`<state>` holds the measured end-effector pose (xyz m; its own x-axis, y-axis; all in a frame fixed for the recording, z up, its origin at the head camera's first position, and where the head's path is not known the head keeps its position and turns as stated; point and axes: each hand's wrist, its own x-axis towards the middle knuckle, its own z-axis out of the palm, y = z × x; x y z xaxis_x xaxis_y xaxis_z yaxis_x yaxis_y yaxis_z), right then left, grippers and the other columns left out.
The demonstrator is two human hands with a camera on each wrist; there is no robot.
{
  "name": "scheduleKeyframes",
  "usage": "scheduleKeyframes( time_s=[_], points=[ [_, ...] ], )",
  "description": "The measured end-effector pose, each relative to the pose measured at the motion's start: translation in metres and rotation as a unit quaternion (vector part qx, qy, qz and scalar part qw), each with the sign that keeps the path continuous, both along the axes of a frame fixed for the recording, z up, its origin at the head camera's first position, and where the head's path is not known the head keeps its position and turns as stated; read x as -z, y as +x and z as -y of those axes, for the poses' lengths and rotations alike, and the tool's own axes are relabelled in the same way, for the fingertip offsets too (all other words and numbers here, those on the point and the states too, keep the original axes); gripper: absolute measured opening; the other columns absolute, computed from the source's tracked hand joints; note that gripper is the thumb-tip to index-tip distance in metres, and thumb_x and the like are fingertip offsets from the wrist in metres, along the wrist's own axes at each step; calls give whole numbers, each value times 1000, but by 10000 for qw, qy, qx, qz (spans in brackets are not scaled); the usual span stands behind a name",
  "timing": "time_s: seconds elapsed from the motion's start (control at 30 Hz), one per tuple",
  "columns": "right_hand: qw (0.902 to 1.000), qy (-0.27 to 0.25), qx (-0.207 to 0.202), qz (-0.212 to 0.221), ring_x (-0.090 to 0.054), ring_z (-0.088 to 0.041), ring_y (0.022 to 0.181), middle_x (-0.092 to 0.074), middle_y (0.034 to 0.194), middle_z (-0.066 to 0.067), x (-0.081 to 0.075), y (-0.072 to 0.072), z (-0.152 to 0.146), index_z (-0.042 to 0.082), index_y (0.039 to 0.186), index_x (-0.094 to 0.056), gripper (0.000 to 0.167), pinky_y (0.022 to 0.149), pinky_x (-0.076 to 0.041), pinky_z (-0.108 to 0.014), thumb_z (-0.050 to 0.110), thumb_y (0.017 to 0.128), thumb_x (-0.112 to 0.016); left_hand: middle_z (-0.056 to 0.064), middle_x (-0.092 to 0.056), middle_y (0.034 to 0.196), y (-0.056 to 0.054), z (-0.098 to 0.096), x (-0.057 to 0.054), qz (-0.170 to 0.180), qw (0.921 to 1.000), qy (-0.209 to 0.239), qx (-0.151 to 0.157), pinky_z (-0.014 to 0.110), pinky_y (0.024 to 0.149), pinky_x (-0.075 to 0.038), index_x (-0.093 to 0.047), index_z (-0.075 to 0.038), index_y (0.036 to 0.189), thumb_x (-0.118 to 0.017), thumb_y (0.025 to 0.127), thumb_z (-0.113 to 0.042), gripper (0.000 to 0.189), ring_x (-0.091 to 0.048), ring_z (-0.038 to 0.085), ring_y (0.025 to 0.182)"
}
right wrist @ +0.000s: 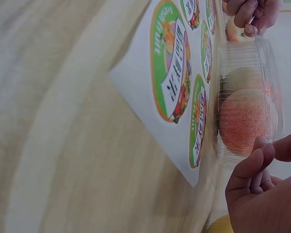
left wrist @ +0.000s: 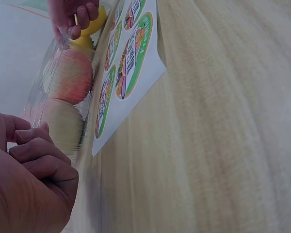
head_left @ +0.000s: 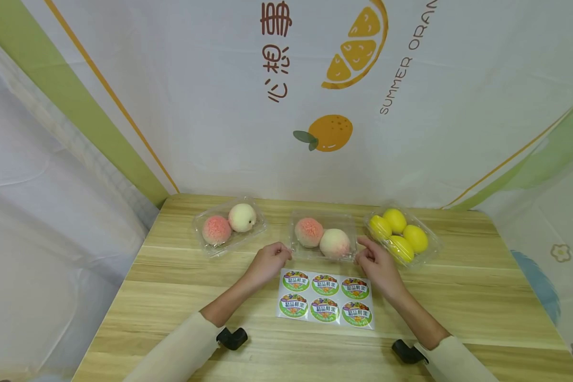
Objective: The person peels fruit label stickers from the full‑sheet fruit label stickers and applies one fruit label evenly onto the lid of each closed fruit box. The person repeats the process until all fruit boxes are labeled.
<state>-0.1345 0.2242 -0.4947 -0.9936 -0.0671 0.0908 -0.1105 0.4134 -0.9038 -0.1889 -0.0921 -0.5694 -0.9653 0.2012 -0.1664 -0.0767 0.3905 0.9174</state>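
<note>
A clear plastic clamshell box (head_left: 326, 216) stands at the middle of the table's far side, with a pink peach (head_left: 309, 232) and a paler peach (head_left: 335, 243) inside. At its front left corner my left hand (head_left: 268, 261) pinches the rim between thumb and curled fingers. My right hand (head_left: 381, 269) pinches the rim at the front right corner; in the right wrist view, its thumb and index finger (right wrist: 250, 165) meet on the plastic edge. Just in front of the box lies a white sheet of round fruit stickers (head_left: 325, 298), flat on the wood.
To the left, another clear box (head_left: 205, 218) holds two peaches. On the right, a clear box (head_left: 430, 254) with several lemons (head_left: 415, 239) stands close to my right hand. A white printed curtain (head_left: 219, 132) hangs behind the wooden table (head_left: 172, 297).
</note>
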Motion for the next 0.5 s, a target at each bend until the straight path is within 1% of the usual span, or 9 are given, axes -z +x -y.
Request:
scheduleKeyframes(
  time_s=[0.1,0.13,0.2,0.3,0.43,0.5],
  points=[
    [9997,21,57,226,-56,-15,70,-72,93,-18,-2,3,0,-15,150,-54,51,61,-48,-24,2,102,-57,-7,-78,115,1,1,2,1,10000,-48,51,26,47,-37,-71,-18,85,-63,107,-31,27,-46,13,54],
    [9995,10,89,303,-57,-16,71,-72,95,-18,-3,4,0,-14,151,-54,51,62,-48,-24,1,103,-58,-7,-78,115,1,1,2,0,10000,-63,65,26,47,-37,-71,-18,84,-63,107,-30,27,-46,13,55],
    [9988,-47,115,477,-58,-19,74,-72,98,-19,-6,6,0,-12,153,-53,51,64,-48,-24,-1,104,-58,-7,-78,114,2,1,3,30,9999,-74,80,26,48,-38,-71,-19,84,-62,107,-30,27,-47,13,56],
    [9979,-142,137,612,-59,-20,75,-72,99,-18,-8,8,0,-11,154,-52,51,64,-49,-23,-2,105,-58,-6,-77,108,3,1,4,11,9999,-91,132,27,50,-38,-72,-20,84,-63,106,-29,27,-46,14,59],
    [9977,-198,106,647,-56,-17,72,-72,99,-17,-8,12,-1,-12,155,-50,52,64,-48,-23,-2,105,-58,-7,-77,104,6,0,4,-69,9998,-116,165,31,56,-43,-74,-21,83,-65,105,-29,25,-51,17,64],
    [9978,-195,87,626,-55,-15,71,-71,99,-17,-8,13,-2,-12,155,-50,52,63,-48,-23,-2,105,-59,-9,-77,106,8,0,3,-83,9998,-138,149,33,60,-46,-74,-21,83,-66,104,-29,24,-56,18,69]
  ],
)
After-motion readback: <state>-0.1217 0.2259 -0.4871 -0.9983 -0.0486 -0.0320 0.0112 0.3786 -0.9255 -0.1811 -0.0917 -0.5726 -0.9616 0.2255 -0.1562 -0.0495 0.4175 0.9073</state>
